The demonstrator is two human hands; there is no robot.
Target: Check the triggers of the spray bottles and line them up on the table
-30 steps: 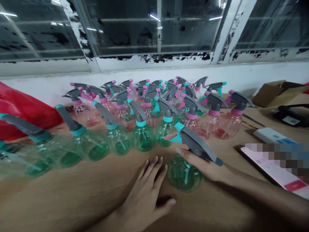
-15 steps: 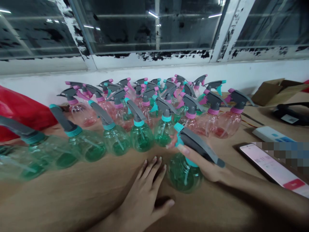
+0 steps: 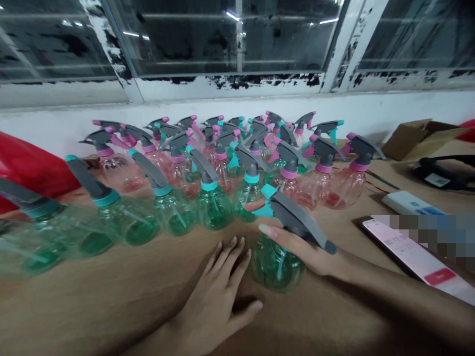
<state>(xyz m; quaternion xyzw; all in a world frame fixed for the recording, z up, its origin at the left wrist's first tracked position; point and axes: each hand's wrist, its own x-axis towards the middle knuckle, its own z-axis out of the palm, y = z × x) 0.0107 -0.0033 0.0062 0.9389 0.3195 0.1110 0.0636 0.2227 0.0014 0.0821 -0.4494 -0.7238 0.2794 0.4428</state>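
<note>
A clear green spray bottle (image 3: 280,269) with a grey and turquoise trigger head (image 3: 297,215) stands on the table in front of me. My right hand (image 3: 309,247) is around its neck, the thumb lying across the collar and a fingertip showing behind the turquoise trigger. The rest of those fingers are hidden by the bottle. Just left of it, my left hand (image 3: 218,291) rests palm down on the wooden table (image 3: 122,296), fingers stretched out and holding nothing. Beyond both hands runs a row of similar green spray bottles (image 3: 213,207).
Pink spray bottles (image 3: 343,185) and more green ones crowd toward the wall. A red bag (image 3: 33,168) lies at the left. To the right are a lit phone (image 3: 411,247), a white power strip (image 3: 410,203), a black headset-like object (image 3: 445,173) and an open cardboard box (image 3: 419,138).
My right thumb and a finger reach further left, and the thumb now covers the bottle's collar. The view has shifted slightly. My left hand stays flat on the table.
</note>
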